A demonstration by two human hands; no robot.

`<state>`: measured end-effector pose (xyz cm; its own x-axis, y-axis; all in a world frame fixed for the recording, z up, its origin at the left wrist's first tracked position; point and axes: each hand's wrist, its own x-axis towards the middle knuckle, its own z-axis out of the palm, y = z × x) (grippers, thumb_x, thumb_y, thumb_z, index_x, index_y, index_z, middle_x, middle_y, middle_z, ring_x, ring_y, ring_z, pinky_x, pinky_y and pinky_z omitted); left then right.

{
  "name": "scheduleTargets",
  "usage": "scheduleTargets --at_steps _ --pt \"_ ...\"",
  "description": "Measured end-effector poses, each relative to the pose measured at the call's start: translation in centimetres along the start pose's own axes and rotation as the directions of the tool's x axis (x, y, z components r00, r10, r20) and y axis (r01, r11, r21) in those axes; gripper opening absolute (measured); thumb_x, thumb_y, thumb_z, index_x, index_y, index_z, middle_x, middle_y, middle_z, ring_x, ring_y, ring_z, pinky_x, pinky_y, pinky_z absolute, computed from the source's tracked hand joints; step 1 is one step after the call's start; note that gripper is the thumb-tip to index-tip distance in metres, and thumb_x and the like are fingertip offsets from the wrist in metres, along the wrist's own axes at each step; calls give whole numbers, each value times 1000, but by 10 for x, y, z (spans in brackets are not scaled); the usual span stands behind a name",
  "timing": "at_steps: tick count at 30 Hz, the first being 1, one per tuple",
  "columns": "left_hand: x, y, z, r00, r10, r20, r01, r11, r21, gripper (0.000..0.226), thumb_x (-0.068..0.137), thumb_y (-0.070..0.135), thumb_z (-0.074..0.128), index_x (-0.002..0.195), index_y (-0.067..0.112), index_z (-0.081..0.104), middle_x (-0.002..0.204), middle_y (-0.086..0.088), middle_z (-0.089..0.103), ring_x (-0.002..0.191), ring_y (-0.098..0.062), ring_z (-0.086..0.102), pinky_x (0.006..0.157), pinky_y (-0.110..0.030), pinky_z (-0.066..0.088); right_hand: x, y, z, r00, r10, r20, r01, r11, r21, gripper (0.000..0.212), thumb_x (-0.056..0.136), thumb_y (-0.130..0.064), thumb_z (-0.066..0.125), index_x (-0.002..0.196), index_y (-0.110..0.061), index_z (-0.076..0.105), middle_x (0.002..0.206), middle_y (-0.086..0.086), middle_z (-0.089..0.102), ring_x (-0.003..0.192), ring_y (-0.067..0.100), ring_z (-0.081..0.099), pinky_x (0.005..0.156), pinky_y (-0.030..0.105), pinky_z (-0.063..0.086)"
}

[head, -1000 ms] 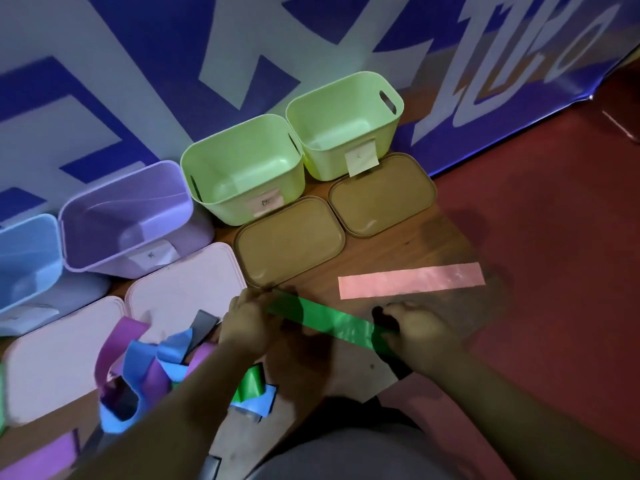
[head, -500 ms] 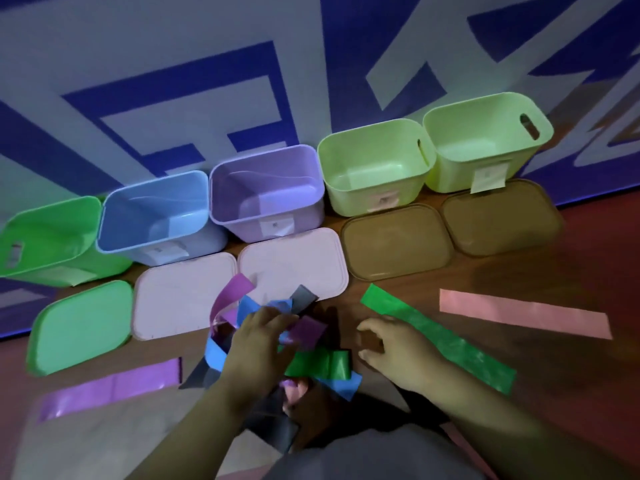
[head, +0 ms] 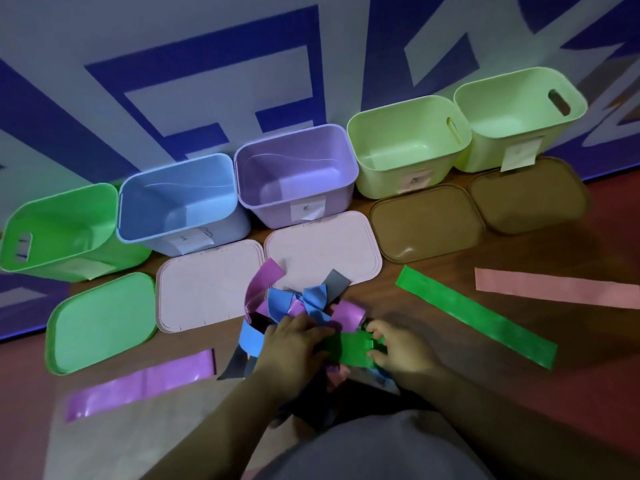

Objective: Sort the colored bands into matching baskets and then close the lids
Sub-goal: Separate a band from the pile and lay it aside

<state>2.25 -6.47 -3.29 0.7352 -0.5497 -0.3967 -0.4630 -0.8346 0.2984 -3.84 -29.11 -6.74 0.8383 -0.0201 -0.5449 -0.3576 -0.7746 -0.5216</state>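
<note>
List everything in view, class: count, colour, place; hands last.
green basket: one, bright green, row's left end
blue basket: one, blue, second from left
purple basket: one, purple, middle
pale green baskets: two, pale green, right end
green lid: one, green, before green basket
pink lids: two, pale pink, before blue and purple baskets
brown lids: two, brown, before pale green baskets
purple band: one, purple, flat, near left
green band: one, green, flat, right of centre
pink band: one, pink, flat, far right
tangled bands: number unclear, mixed colours, centre
banner: one, white and blue, behind baskets
left hand: one, on tangled bands
right hand: one, pinching folded green band
</note>
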Motion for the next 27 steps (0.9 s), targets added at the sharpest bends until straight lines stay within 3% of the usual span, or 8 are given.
scheduleTargets --at_steps 8,14,17,23,25,27 --pt "6 -9 5 998 56 18 -56 998 9 49 91 56 47 138 46 45 127 13 47 116 -17 42 86 -37 35 -6 -5 9 995 24 -98 -20 999 45 34 81 -25 62 114 -28 58 97 -4 68 95 25 64 78 33 48" --pt "2 -12 1 994 74 -76 -83 989 -124 48 88 53 49 136 44 49 123 14 53 114 -15 47 90 -39 39 -28 -26 -19 962 -38 -271 74 990 123 29 80 -13 72 103 -30 64 78 -19 60 85 13 67 77 31 53" --pt "3 -9 -2 985 79 -150 -114 965 -237 49 84 57 48 130 41 56 119 13 57 113 -16 52 90 -40 44 -42 -50 -43 945 -99 -313 147 980 134 32 80 -9 71 98 -33 62 79 -18 63 80 2 65 75 21 52" --pt "3 5 -22 950 39 -311 -235 744 -625 29 79 48 62 106 36 63 112 9 61 109 -6 55 101 -32 44 -66 -112 -106 946 -210 -246 254 953 163 30 83 -5 67 93 -33 65 85 -11 67 77 -3 62 71 9 47" --pt "1 10 -34 957 9 -290 -232 624 -747 17 81 43 65 95 33 62 99 2 66 96 -8 60 92 -38 50 -72 -129 -122 934 -236 -269 284 946 157 30 82 -3 68 88 -33 65 82 -9 68 71 2 62 69 12 49" --pt "-4 14 -46 964 13 -267 -244 450 -859 12 88 21 70 92 12 62 85 -12 65 79 -16 58 77 -45 51 -75 -141 -134 920 -239 -309 304 935 182 29 80 -2 70 86 -30 67 81 -8 70 69 6 63 68 15 51"
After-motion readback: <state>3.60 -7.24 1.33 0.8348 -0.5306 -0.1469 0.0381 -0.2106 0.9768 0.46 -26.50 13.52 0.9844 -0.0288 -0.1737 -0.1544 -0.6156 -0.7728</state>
